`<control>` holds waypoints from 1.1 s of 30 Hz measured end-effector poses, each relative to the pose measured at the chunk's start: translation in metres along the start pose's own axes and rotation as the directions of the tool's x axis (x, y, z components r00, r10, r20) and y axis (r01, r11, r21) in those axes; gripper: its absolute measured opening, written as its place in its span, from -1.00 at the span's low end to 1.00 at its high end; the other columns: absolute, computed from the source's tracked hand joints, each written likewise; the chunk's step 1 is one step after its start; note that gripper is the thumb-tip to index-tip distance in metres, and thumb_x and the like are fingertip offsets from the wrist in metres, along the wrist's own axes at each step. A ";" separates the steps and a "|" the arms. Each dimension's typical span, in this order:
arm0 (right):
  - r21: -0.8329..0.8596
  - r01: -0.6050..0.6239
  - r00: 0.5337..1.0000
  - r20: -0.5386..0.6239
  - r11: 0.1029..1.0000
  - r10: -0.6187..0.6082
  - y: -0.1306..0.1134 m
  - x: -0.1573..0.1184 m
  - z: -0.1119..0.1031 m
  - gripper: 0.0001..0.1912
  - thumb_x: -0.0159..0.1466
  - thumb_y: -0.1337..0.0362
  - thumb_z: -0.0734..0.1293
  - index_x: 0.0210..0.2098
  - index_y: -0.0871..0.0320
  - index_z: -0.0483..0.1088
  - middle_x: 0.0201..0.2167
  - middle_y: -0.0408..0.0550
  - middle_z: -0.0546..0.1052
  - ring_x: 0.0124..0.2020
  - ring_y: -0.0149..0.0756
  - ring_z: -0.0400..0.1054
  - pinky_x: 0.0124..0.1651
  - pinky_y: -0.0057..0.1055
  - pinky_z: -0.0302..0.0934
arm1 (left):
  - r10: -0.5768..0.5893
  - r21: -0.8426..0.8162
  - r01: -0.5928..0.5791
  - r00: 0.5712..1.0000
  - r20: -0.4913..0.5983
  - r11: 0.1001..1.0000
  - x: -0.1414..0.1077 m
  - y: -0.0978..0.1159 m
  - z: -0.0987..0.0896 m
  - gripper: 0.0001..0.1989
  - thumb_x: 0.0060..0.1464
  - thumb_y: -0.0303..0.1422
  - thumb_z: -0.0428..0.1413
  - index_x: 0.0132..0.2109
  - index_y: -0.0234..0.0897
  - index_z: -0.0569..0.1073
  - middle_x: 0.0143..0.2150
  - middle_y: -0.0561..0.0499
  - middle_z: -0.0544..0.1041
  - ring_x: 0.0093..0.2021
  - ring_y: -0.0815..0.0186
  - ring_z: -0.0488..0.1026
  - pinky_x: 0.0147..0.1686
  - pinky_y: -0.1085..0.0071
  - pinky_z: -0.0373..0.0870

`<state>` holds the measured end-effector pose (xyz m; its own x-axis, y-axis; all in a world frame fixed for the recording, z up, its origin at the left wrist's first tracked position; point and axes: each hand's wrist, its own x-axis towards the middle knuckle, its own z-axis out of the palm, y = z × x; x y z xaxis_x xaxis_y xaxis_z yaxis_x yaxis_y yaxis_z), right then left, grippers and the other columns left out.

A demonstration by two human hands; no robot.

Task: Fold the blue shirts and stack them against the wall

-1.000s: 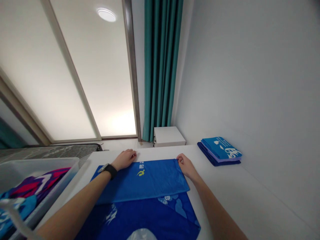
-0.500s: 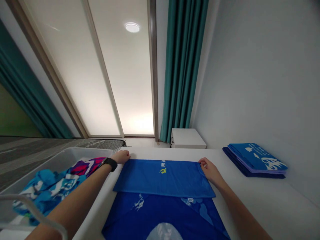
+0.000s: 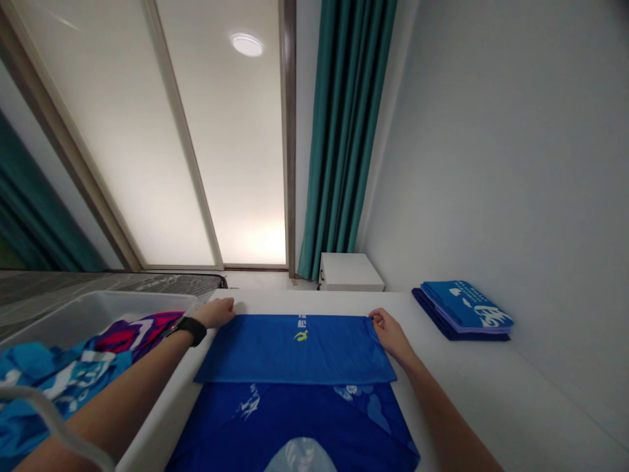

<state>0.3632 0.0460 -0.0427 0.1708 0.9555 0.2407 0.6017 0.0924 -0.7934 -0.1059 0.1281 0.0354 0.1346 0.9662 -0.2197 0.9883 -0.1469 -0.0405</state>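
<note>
A blue T-shirt (image 3: 295, 357) lies spread on the white table (image 3: 442, 393), its far part folded over toward me in a straight band. White print shows on the darker lower part, and a small yellow mark sits on the band. At the band's far left corner is my left hand (image 3: 219, 312), a dark watch on its wrist, its fingers closed at the fabric. My right hand (image 3: 390, 331) pinches the far right corner between thumb and fingers. The near end of the shirt runs out of view.
On the left stands a clear plastic bin (image 3: 132, 300) with crumpled blue and purple clothes (image 3: 122, 341); a white curved handle (image 3: 54, 419) crosses its front. A stack of folded clothes (image 3: 464, 308) lies at the right by the wall. Beyond the table is a white cabinet (image 3: 350, 270).
The view has turned slightly to the right, so everything appears shifted left. Both hands stay at the far corners of the folded band, and the shirt lies much as before.
</note>
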 end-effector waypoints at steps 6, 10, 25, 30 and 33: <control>0.009 -0.026 1.000 0.006 1.000 0.026 0.001 0.001 0.000 -0.78 0.10 0.23 0.15 -0.29 0.09 0.32 -0.48 -0.18 0.41 -0.56 -0.34 0.27 -0.47 -0.43 0.13 | 0.019 0.017 -0.019 1.000 -0.023 1.000 0.000 -0.005 0.006 -0.79 0.17 -0.42 -0.09 -0.18 -0.34 0.43 -0.20 -0.26 0.57 -0.12 0.08 0.53 -0.15 0.26 0.35; -0.002 -0.032 0.999 0.015 0.999 0.032 0.001 0.000 0.000 -0.77 0.10 0.24 0.14 -0.27 0.09 0.32 -0.48 -0.19 0.40 -0.56 -0.35 0.27 -0.47 -0.44 0.12 | 0.036 0.013 -0.036 0.999 -0.036 0.999 0.000 -0.010 0.009 -0.78 0.20 -0.44 -0.11 -0.16 -0.38 0.42 -0.18 -0.31 0.57 -0.10 0.06 0.53 -0.10 0.21 0.35; 0.035 -0.084 0.996 -0.014 0.996 0.085 0.003 0.001 -0.004 -0.76 0.14 0.22 0.12 -0.24 0.10 0.29 -0.55 -0.23 0.35 -0.56 -0.35 0.26 -0.49 -0.47 0.11 | -0.025 0.006 0.026 0.996 -0.080 1.000 0.000 -0.015 0.022 -0.72 0.23 -0.45 -0.15 -0.08 -0.48 0.40 -0.12 -0.39 0.55 -0.06 0.04 0.52 -0.11 0.25 0.31; -0.008 -0.102 0.995 -0.020 0.995 0.102 -0.001 0.001 -0.005 -0.75 0.18 0.21 0.09 -0.26 0.11 0.33 -0.55 -0.20 0.39 -0.52 -0.32 0.30 -0.47 -0.45 0.13 | -0.046 -0.030 0.043 0.994 -0.100 0.999 -0.003 -0.011 0.020 -0.70 0.25 -0.37 -0.16 -0.08 -0.42 0.39 -0.14 -0.34 0.57 -0.10 0.05 0.53 -0.15 0.25 0.31; -0.052 -0.117 0.993 -0.036 0.992 0.115 -0.005 0.003 -0.005 -0.72 0.22 0.20 0.06 -0.25 0.11 0.35 -0.52 -0.17 0.44 -0.49 -0.31 0.33 -0.43 -0.44 0.14 | -0.070 -0.063 0.062 0.990 -0.123 0.996 -0.011 -0.002 0.015 -0.63 0.28 -0.27 -0.23 -0.01 -0.40 0.36 -0.10 -0.32 0.56 -0.10 0.03 0.52 -0.18 0.22 0.32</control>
<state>0.3651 0.0471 -0.0353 0.2667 0.9490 0.1679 0.6173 -0.0344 -0.7860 -0.1104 0.1149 0.0227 0.0730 0.9929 -0.0944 0.9973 -0.0726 0.0077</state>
